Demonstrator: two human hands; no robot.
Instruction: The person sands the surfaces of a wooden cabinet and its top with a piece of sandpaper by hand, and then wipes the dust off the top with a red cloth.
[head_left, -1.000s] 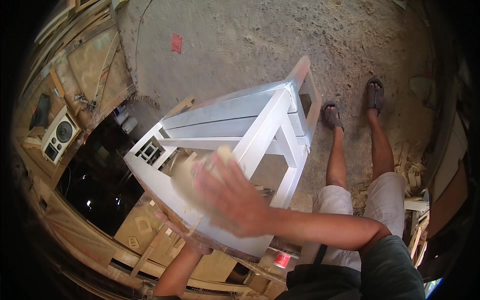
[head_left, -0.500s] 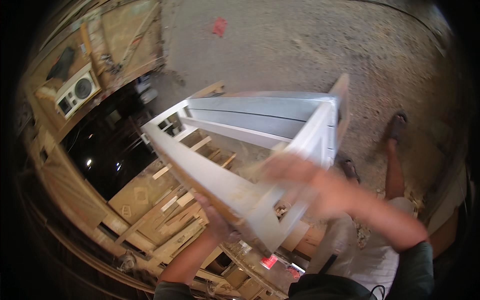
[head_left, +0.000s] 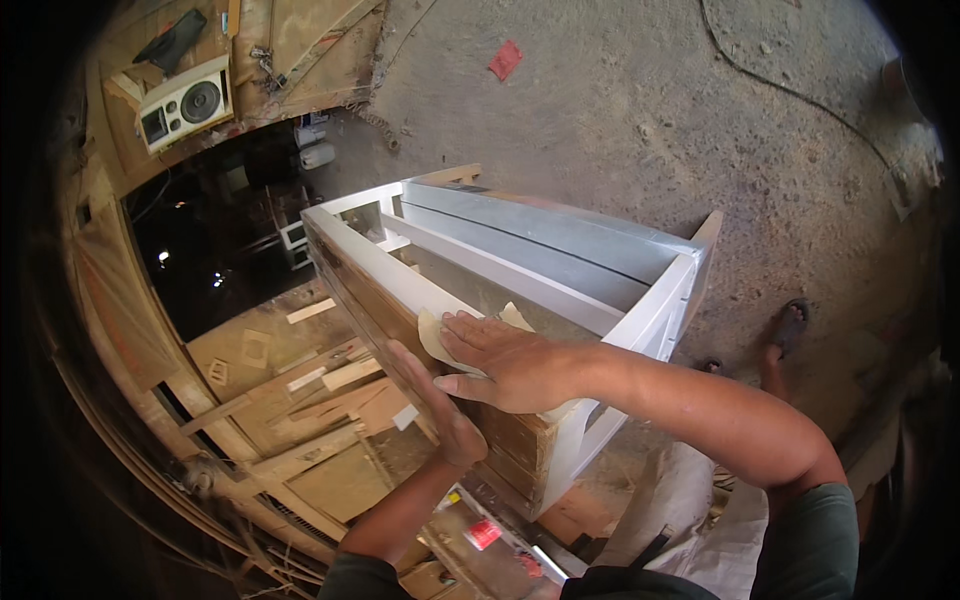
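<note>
A long open wooden frame [head_left: 540,278], like a cabinet carcass, stands tilted across the view. Its top edges are white, a grey-white panel [head_left: 560,232] runs along the far side, and its left outer face [head_left: 365,305] is bare brown wood. My right hand [head_left: 515,362] lies flat on the frame's left top rail, pressing a pale yellow sheet of sandpaper [head_left: 432,338] whose edges curl up round the fingers. Against the brown face rests my left hand [head_left: 440,410], open, fingers straight and close to the right thumb. The rail under the right palm is hidden.
Wooden boards and offcuts [head_left: 340,385] lie to the left and below. A white speaker box [head_left: 190,103] sits on a wooden surface at the upper left. On the dusty floor are a red scrap [head_left: 506,60] and a dark cable [head_left: 800,95]. A red-and-white packet [head_left: 482,534] lies near my body.
The view has shifted, so the frame appears turned. My right hand, blurred over the near end before, is now farther along the left rail with the sandpaper. My left hand stays on the brown side.
</note>
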